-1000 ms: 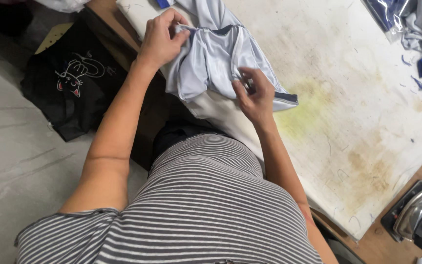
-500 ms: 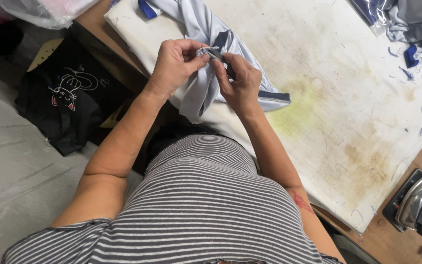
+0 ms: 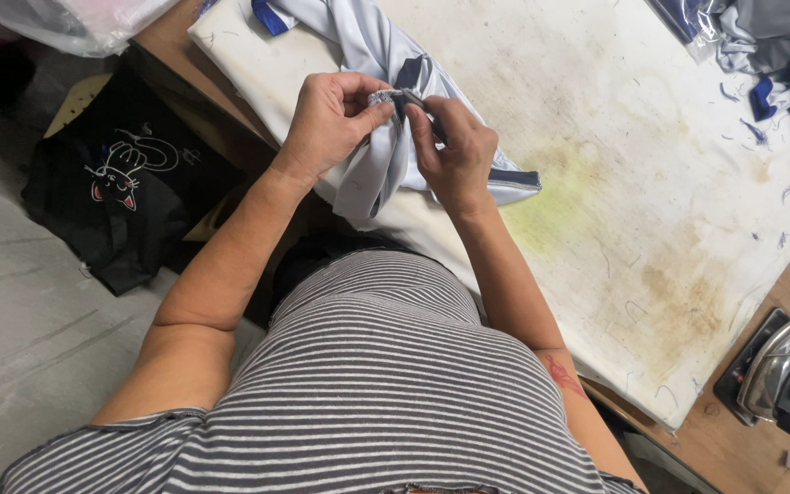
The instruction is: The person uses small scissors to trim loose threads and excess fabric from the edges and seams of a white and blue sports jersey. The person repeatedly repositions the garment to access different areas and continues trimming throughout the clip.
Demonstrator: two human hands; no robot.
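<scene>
A pale grey garment (image 3: pixel 369 178) with dark blue trim lies bunched on the near left corner of a stained white padded board (image 3: pixel 651 183). My left hand (image 3: pixel 326 123) pinches a gathered edge of the garment from the left. My right hand (image 3: pixel 454 151) grips the same edge from the right, fingertips almost touching the left hand's. A small dark object shows between my right fingers, too small to identify. The cloth hangs down between both hands over the board's edge.
A pile of grey and blue cloth pieces (image 3: pixel 779 55) lies at the board's far right. An iron (image 3: pixel 774 370) sits on the wooden table at lower right. A black bag (image 3: pixel 121 201) rests on the floor to the left, and a plastic bag (image 3: pixel 75 23) sits at top left.
My hands have come together from apart, lifting and bunching the garment's edge between them. The view has shifted slightly.
</scene>
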